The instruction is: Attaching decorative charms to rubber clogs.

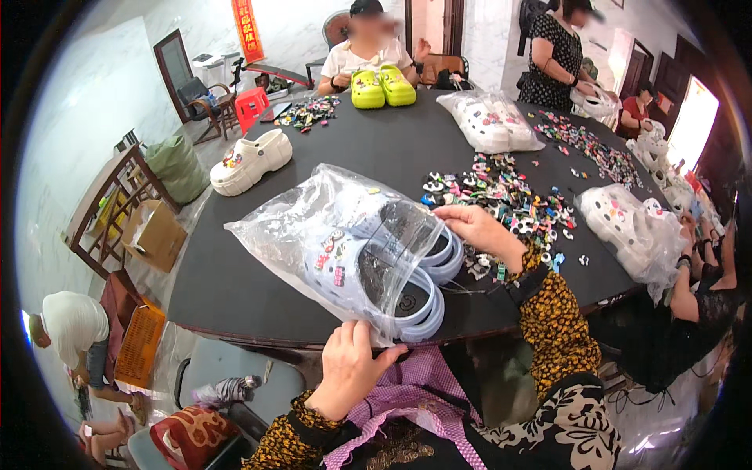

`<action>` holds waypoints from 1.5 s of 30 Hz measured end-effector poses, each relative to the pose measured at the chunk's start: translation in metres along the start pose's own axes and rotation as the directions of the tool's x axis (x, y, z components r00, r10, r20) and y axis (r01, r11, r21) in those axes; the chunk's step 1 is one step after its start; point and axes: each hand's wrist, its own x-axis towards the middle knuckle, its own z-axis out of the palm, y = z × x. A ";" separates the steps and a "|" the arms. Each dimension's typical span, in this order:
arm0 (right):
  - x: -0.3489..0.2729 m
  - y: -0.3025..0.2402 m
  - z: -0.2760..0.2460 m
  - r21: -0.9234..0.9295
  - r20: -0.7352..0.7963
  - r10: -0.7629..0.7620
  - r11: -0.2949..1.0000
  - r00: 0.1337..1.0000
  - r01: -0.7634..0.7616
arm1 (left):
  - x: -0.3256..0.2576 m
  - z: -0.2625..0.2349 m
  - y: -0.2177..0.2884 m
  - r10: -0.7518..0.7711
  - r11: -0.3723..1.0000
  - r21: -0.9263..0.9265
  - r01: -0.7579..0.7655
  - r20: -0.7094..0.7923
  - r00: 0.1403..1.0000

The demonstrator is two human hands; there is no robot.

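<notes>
A clear plastic bag (270, 215) lies on the dark table in front of me, with a pair of light blue clogs (325, 262) inside. Colourful charms dot the clogs' uppers, and their heel ends stick out of the bag's mouth toward me. My left hand (352, 368) pinches the near edge of the bag's mouth, thumb against fingers, at the table's front edge. At the far side of the mouth, my right hand (482, 235) grips the other edge beside the heel straps. Its fingertips are partly hidden.
Loose charms (509, 196) are heaped right of the bag. A white clog (251, 162) stands to the left, lime green clogs (383, 88) across the table by a seated person. Bagged white clogs (489, 124) lie at the back, another bagged pair (623, 227) at right near a co-worker's arm.
</notes>
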 end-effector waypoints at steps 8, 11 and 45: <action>0.004 0.013 0.015 -0.008 -0.226 0.043 0.999 0.973 -0.046 | 0.001 0.014 -0.011 0.112 0.994 0.007 -0.112 -0.003 0.994; 0.012 0.018 0.017 -0.022 -0.326 0.000 1.000 0.945 -0.008 | 0.005 0.010 -0.013 0.087 0.993 -0.080 -0.089 -0.034 0.996; 0.085 -0.260 -0.051 0.017 -0.659 -0.447 0.795 0.605 0.606 | 0.227 -0.215 -0.012 -0.161 0.727 -0.658 -0.196 -0.440 0.883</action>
